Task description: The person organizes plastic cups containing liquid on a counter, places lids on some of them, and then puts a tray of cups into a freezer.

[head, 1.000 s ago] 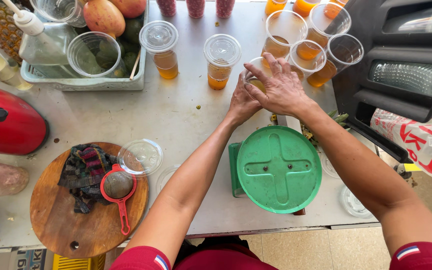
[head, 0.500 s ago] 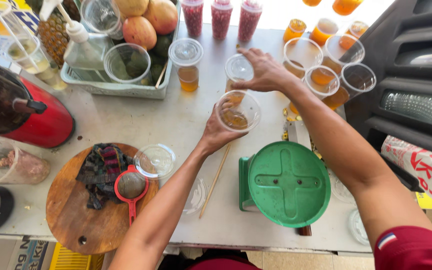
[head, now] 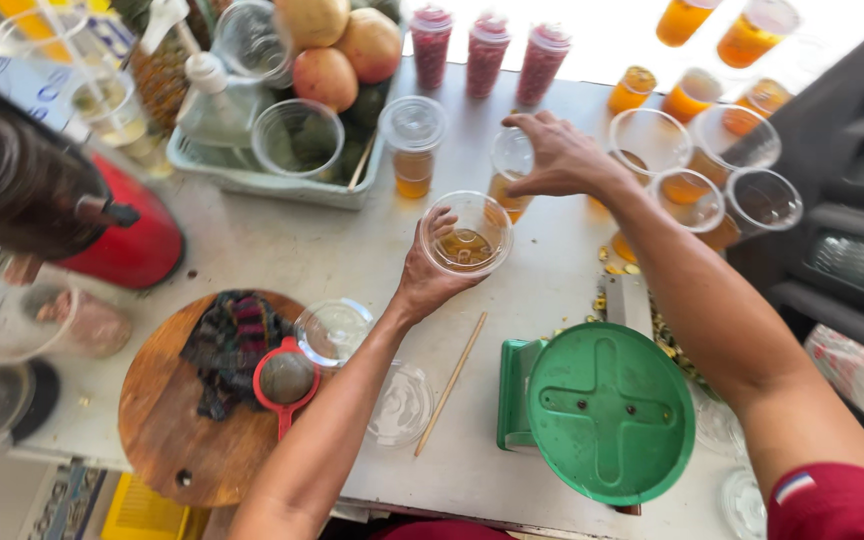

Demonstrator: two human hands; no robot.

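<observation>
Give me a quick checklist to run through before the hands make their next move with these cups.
1. Left hand grips the clear plastic cup of amber liquid: ok, fingers wrapped around its side.
2. That cup upright: not ok, it tilts slightly.
3. That cup lidded: not ok, top is open.
4. Right hand steady on the second clear cup of orange liquid: ok, fingers rest over its top.
5. Round green plastic lid clear of both arms: ok.
6. Wooden stick out of the way: cannot tell, it lies beside the left forearm.

Bare bench (head: 282, 250) lies open left of the left hand (head: 432, 275). Filled cups (head: 692, 200) crowd the right; a green press (head: 607, 410) blocks the near side.
</observation>
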